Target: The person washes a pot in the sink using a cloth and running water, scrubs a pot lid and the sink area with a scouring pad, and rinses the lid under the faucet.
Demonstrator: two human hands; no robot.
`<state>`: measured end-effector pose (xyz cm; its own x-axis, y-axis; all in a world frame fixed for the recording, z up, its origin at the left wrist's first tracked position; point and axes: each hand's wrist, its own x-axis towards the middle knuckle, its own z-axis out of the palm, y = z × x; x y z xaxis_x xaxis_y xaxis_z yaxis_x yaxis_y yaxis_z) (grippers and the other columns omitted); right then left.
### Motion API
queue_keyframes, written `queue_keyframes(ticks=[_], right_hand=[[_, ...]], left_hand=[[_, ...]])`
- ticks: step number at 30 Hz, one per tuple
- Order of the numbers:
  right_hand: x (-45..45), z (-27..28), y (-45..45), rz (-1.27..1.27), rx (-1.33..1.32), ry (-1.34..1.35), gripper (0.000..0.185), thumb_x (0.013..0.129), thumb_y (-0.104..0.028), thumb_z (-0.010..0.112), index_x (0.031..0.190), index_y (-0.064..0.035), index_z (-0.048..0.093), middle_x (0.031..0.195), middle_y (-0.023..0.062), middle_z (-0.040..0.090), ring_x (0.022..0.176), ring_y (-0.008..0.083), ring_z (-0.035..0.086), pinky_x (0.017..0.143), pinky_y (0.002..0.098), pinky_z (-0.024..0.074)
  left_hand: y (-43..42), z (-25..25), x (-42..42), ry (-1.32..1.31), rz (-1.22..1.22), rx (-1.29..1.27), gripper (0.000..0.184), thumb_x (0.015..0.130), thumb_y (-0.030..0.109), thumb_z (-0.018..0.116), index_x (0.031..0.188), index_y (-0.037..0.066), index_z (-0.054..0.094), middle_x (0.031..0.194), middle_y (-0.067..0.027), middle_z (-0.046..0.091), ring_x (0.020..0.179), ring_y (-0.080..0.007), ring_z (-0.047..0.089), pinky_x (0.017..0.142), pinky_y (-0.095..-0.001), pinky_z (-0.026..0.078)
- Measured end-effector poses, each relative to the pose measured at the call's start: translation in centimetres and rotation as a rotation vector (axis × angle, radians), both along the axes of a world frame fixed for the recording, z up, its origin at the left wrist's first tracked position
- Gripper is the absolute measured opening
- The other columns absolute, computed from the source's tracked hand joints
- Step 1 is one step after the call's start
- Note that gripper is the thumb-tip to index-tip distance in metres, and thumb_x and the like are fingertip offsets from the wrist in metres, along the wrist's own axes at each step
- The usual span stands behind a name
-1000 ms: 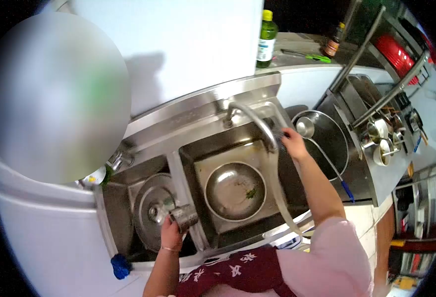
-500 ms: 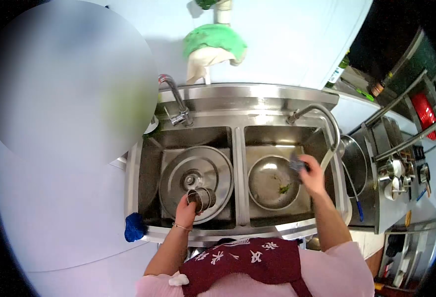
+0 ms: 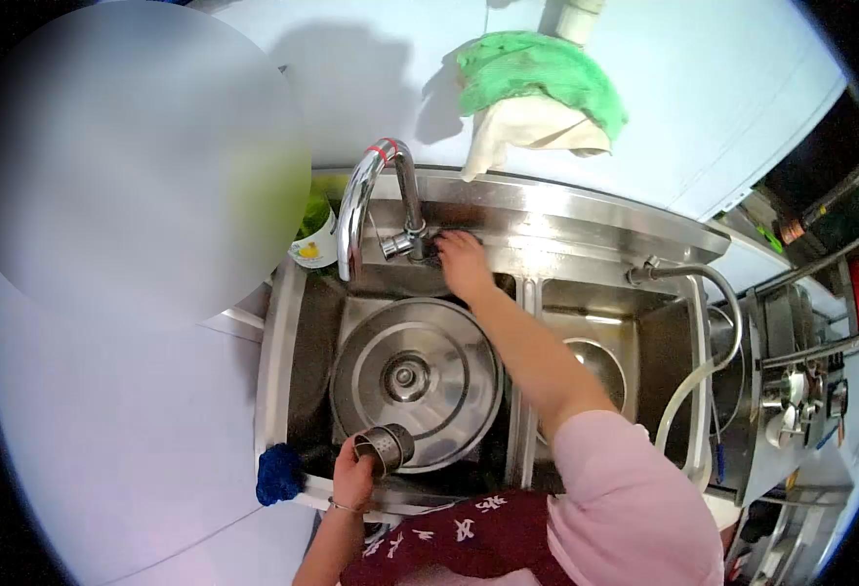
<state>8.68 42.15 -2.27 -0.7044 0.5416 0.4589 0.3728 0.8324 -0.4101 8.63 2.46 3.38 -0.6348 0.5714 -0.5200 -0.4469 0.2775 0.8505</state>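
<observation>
Left fingers (image 3: pixel 353 459) around probable strainer (image 3: pixel 387 448).

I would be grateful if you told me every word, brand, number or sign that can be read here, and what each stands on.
None can be quoted with certainty.
Apron: white characters, apparently Chinese, too slanted and blurred to read.
Green bottle: print on its white label, beside a yellow picture, too small to read.
Small bottle at right: label too small and blurred to read.
No legible number or sign shows.
</observation>
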Motion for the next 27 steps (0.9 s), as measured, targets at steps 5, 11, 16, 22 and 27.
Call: queue_keyframes(ticks=[5,11,16,22,27], right_hand=[[2.4,0.0,3.5,0.276,0.106,-0.082,0.033,0.08,-0.006,0.054,0.112,-0.0052,0.058,0.121,0.0101,0.056,0.114,0.0295,0.049,0.101,0.0386,0.0364],[14.0,3.4,4.5,0.001,0.083,-0.195,0.034,0.08,-0.013,0.058,0.113,-0.0044,0.055,0.124,0.0123,0.052,0.114,0.031,0.047,0.098,0.0418,0.0379],[15.0,6.1,5.2,0.075,0.073,-0.231,0.03,0.075,-0.002,0.059,0.105,-0.0036,0.056,0.109,0.0119,0.056,0.103,0.0305,0.05,0.091,0.0409,0.043],[8.0,10.2,7.2,0.157,0.425,0.01,0.034,0.072,0.0,0.056,0.106,-0.003,0.057,0.117,0.0107,0.054,0.112,0.028,0.049,0.093,0.0383,0.042],[-2.3,9.6,5.6,0.461,0.548,-0.126,0.031,0.078,-0.009,0.051,0.108,-0.0045,0.057,0.125,0.0088,0.05,0.118,0.024,0.046,0.095,0.0355,0.0398]], left_hand=[[0.2,-2.6,-1.4,-0.06,0.024,0.042,0.027,0.089,0.01,0.05,0.114,0.002,0.053,0.111,-0.0086,0.058,0.101,-0.0182,0.055,0.086,-0.0297,0.044],[3.1,-3.3,-3.3,0.211,-0.1,0.036,0.033,0.081,-0.001,0.045,0.113,0.0,0.054,0.105,-0.0082,0.059,0.099,-0.0188,0.056,0.087,-0.0283,0.043],[6.1,-2.4,-2.9,0.247,-0.205,0.02,0.039,0.075,-0.006,0.045,0.112,0.001,0.055,0.105,-0.009,0.06,0.099,-0.0187,0.056,0.088,-0.0284,0.042],[5.5,-3.5,-2.4,0.327,-0.248,-0.008,0.037,0.076,-0.002,0.046,0.111,0.002,0.057,0.104,-0.011,0.061,0.098,-0.0209,0.058,0.087,-0.0304,0.044],[6.2,-4.2,-3.9,0.522,-0.487,-0.25,0.036,0.078,0.006,0.048,0.112,0.005,0.057,0.106,-0.0181,0.061,0.096,-0.0316,0.06,0.085,-0.0349,0.046]])
